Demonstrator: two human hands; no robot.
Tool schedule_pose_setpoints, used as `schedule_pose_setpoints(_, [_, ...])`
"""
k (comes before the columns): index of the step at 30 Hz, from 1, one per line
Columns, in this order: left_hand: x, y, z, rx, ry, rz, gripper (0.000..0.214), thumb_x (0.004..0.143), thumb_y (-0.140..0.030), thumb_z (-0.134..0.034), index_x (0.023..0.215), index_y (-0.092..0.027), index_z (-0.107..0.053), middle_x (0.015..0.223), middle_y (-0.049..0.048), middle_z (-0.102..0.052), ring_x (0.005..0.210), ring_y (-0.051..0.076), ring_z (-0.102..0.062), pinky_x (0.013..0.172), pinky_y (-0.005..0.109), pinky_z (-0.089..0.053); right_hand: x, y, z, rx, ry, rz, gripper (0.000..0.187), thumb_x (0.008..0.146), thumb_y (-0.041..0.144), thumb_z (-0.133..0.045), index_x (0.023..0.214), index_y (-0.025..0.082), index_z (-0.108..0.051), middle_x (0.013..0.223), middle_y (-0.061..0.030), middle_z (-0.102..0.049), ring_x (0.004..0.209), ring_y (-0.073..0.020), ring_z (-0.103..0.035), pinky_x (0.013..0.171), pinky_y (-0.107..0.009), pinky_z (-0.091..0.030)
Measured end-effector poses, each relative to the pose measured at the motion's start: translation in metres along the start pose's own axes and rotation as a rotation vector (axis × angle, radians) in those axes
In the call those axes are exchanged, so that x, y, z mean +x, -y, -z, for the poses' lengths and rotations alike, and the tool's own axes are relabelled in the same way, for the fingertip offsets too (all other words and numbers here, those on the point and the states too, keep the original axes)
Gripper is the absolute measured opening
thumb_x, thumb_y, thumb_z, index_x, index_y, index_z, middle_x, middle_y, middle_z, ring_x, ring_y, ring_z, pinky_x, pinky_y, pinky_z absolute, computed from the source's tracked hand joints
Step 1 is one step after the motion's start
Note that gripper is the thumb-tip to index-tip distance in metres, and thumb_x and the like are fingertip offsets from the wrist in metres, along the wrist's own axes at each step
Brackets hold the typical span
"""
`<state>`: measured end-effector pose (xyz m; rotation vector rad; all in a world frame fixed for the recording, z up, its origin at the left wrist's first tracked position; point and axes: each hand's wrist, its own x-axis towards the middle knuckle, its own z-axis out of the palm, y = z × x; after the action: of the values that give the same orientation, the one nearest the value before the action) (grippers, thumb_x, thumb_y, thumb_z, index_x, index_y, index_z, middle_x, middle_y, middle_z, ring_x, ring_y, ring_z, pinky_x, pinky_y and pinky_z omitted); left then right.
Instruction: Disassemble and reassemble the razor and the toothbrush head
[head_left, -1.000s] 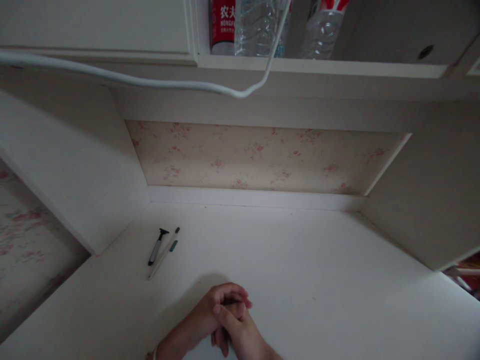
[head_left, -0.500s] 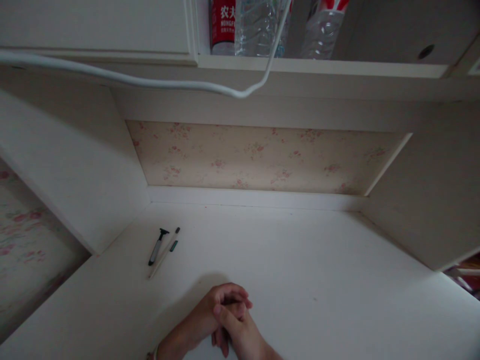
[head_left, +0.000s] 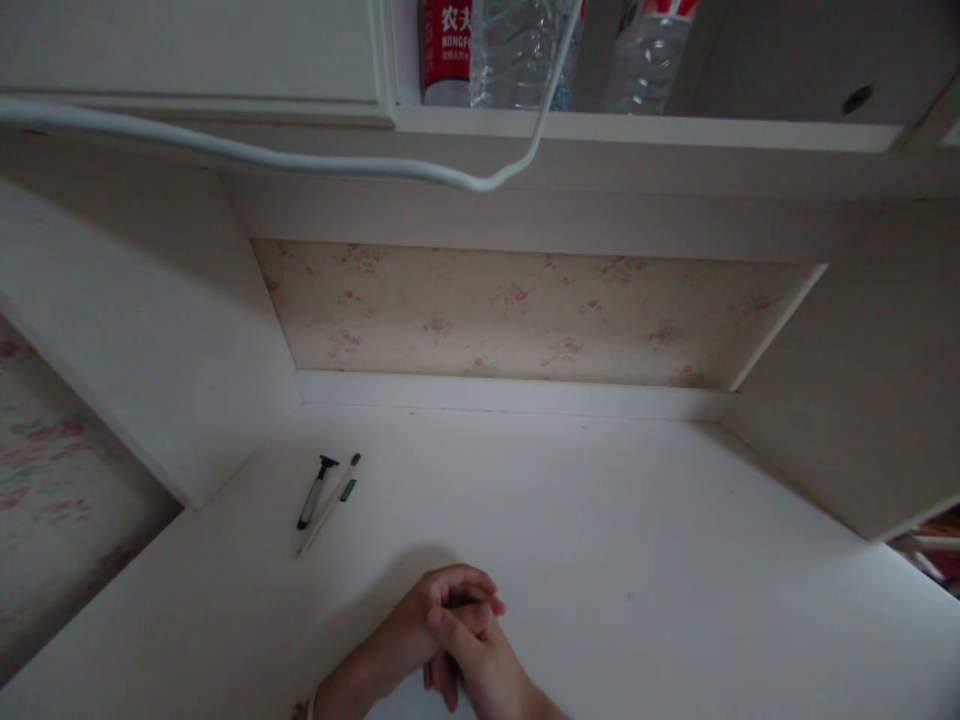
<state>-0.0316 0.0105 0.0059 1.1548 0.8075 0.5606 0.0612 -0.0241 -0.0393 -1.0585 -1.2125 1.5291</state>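
My left hand point(head_left: 420, 615) and my right hand point(head_left: 487, 655) are clasped at the bottom middle, just over the white desk point(head_left: 570, 520). The fingers of each are wrapped round the other, and some fingers are hidden in the clasp. No object shows between them. Beyond my left hand, to the left, lies a black-and-grey razor point(head_left: 314, 496). Alongside it rests a thin pale stick with a dark end point(head_left: 328, 508), its exact kind unclear. A small dark green piece point(head_left: 348, 490) lies close to the stick's right side.
Above the desk runs a shelf point(head_left: 645, 128) with clear plastic bottles point(head_left: 514, 55) and a red-labelled package point(head_left: 447, 50). A white cable point(head_left: 360, 168) hangs across the front. Side panels point(head_left: 150, 330) bound the desk, and floral wallpaper point(head_left: 465, 310) covers the back.
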Motion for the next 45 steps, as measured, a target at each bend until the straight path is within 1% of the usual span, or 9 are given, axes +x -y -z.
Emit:
schedule_pose_setpoints(3, [-0.001,0.0,0.0,0.005,0.005,-0.001,0.037,0.07,-0.042,-0.069,0.096,-0.016,-0.063,0.1,0.0108,-0.069,0.072,0.015,-0.064,0.05,0.019,-0.045,0.0,0.0,0.0,0.016,0.003,-0.006,0.067,0.075,0.073,-0.044,0.041,0.016,-0.051,0.033,0.0011,-0.041,0.031,-0.0083,-0.038,0.042,-0.024,-0.035])
schedule_pose_setpoints(8, [-0.001,0.003,0.002,0.031,0.02,0.002,0.038,0.073,-0.044,-0.066,0.099,-0.017,-0.062,0.103,0.0107,-0.068,0.063,0.013,-0.063,0.037,0.015,-0.035,-0.002,0.007,0.0,0.005,0.006,-0.016,0.068,0.074,0.074,-0.044,0.039,0.016,-0.048,0.034,0.0001,-0.042,0.033,-0.0093,-0.041,0.045,-0.025,-0.039])
schedule_pose_setpoints(14, [0.002,0.007,0.003,0.019,0.012,-0.026,0.038,0.071,-0.043,-0.069,0.096,-0.015,-0.063,0.099,0.0113,-0.068,0.077,0.018,-0.065,0.057,0.023,-0.049,-0.001,0.005,0.001,0.003,0.013,-0.002,0.067,0.076,0.073,-0.044,0.041,0.016,-0.05,0.035,0.0006,-0.043,0.035,-0.0093,-0.042,0.049,-0.026,-0.043])
schedule_pose_setpoints(19, [0.003,0.01,0.004,0.014,-0.002,-0.021,0.039,0.07,-0.044,-0.069,0.096,-0.015,-0.063,0.099,0.0119,-0.068,0.076,0.018,-0.065,0.06,0.025,-0.051,-0.002,0.007,0.001,-0.001,0.006,-0.004,0.067,0.076,0.072,-0.044,0.042,0.015,-0.053,0.033,0.0008,-0.042,0.032,-0.0086,-0.039,0.045,-0.025,-0.039])
schedule_pose_setpoints(25, [0.003,0.01,0.005,0.015,0.0,-0.003,0.038,0.07,-0.042,-0.07,0.097,-0.015,-0.063,0.101,0.0122,-0.068,0.068,0.015,-0.064,0.045,0.017,-0.043,-0.002,0.009,0.0,-0.001,0.018,-0.037,0.067,0.073,0.075,-0.044,0.049,0.014,-0.055,0.036,0.0008,-0.044,0.031,-0.008,-0.038,0.039,-0.023,-0.033])
schedule_pose_setpoints(30, [0.002,0.009,0.005,0.038,0.012,0.021,0.04,0.072,-0.043,-0.067,0.101,-0.016,-0.062,0.103,0.0118,-0.067,0.054,0.01,-0.06,0.034,0.015,-0.035,-0.001,0.007,-0.001,0.013,0.018,-0.017,0.067,0.072,0.076,-0.044,0.043,0.016,-0.051,0.034,0.0014,-0.042,0.031,-0.0081,-0.039,0.043,-0.024,-0.037])
schedule_pose_setpoints(32, [0.001,0.008,0.004,0.03,0.013,0.015,0.038,0.073,-0.042,-0.067,0.1,-0.016,-0.062,0.102,0.0111,-0.068,0.055,0.01,-0.06,0.036,0.015,-0.037,-0.001,0.006,0.0,0.008,0.016,0.001,0.067,0.075,0.074,-0.043,0.042,0.015,-0.051,0.033,0.0016,-0.042,0.032,-0.008,-0.039,0.044,-0.024,-0.039])
schedule_pose_setpoints(37, [0.0,0.006,0.003,0.004,0.006,-0.018,0.033,0.073,-0.038,-0.068,0.096,-0.016,-0.063,0.099,0.0104,-0.068,0.074,0.015,-0.064,0.055,0.021,-0.048,-0.002,0.008,0.0,0.006,0.027,0.011,0.067,0.076,0.072,-0.044,0.042,0.015,-0.052,0.033,0.0016,-0.041,0.032,-0.008,-0.039,0.043,-0.024,-0.036])
schedule_pose_setpoints(45, [0.0,0.006,0.003,0.004,0.023,-0.005,0.036,0.073,-0.042,-0.067,0.098,-0.017,-0.062,0.103,0.011,-0.066,0.081,0.019,-0.064,0.062,0.025,-0.05,-0.002,0.006,0.0,0.024,0.004,-0.023,0.067,0.073,0.074,-0.046,0.044,0.015,-0.053,0.034,0.001,-0.043,0.031,-0.0081,-0.039,0.041,-0.023,-0.034])
